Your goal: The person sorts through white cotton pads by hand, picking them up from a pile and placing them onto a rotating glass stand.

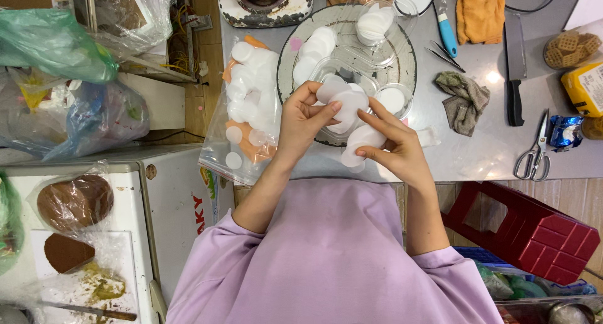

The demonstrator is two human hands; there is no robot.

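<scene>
Both hands' fingers pinch white discs (352, 107) over a part-filled tub (342, 79); a bag (248, 110) at left holds plenty more.

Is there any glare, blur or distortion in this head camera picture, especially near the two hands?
Head view: a bright glare spot sits on the grey metal table; the left hand and right hand, both holding thin white round discs, look sharp, without motion blur; light is even and shadows are soft; the white discs are nearly overexposed; straight edges bend slightly near the frame borders.
</scene>
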